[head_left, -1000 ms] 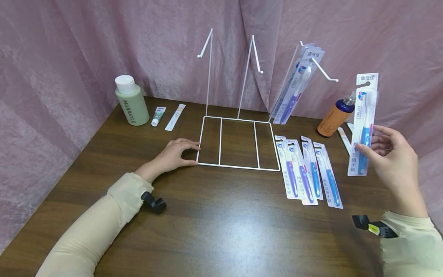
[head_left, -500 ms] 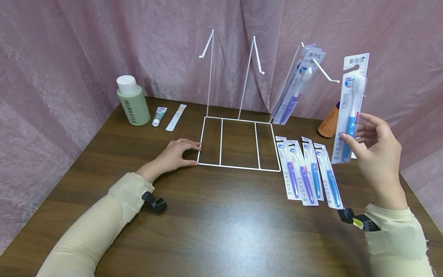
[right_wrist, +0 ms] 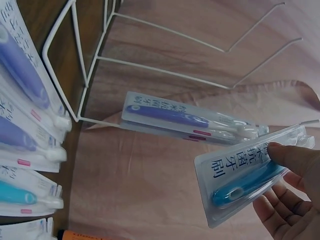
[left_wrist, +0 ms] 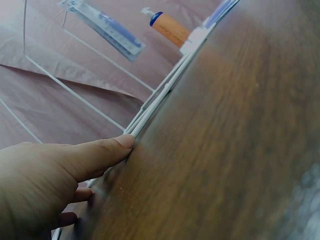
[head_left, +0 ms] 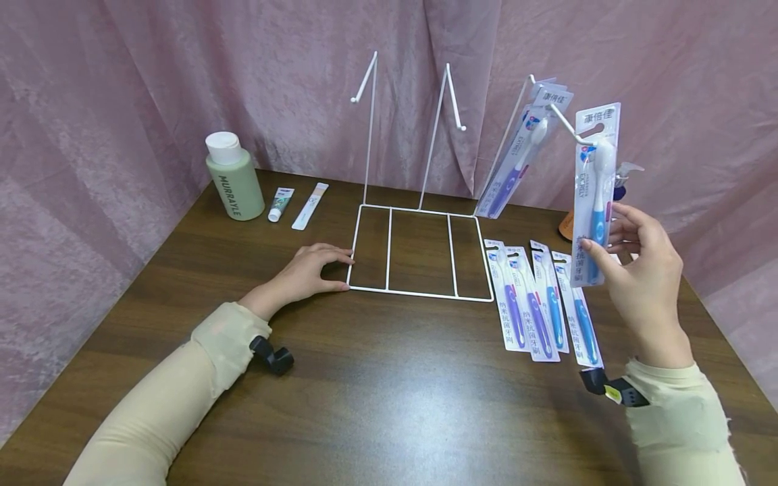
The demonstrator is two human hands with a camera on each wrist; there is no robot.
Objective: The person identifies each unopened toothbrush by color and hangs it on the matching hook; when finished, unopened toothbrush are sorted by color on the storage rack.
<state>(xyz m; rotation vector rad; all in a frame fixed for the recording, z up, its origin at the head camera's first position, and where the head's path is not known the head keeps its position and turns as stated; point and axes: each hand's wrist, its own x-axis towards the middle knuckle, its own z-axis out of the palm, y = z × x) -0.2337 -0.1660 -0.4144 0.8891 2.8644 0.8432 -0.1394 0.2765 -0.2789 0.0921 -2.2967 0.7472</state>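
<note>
My right hand [head_left: 647, 280] pinches a packaged blue toothbrush [head_left: 586, 202] upright by its lower part, thumb in front and fingers behind. In the head view its hook slot lies just above the tip of the right-hand hook [head_left: 571, 125]. The hook's end overlaps the package; whether they touch I cannot tell. Packaged purple toothbrushes [head_left: 516, 155] hang farther back on that hook. My left hand [head_left: 304, 272] rests at the left side of the white wire rack [head_left: 419, 294]. Its thumb [left_wrist: 112, 152] touches the front corner, with the fingertips along the left wire.
Several packaged toothbrushes [head_left: 535, 304] lie right of the rack. An orange bottle [head_left: 566, 226] stands partly hidden behind the held package. At the back left are a green bottle [head_left: 236, 182], a small toothpaste tube [head_left: 280, 204] and a slim white packet [head_left: 310, 206]. Two other hooks [head_left: 452, 101] hold nothing.
My right hand has carried the packaged toothbrush leftward, first up and then slightly down, to the tip of the right-hand hook. My left hand stays at the rack.
</note>
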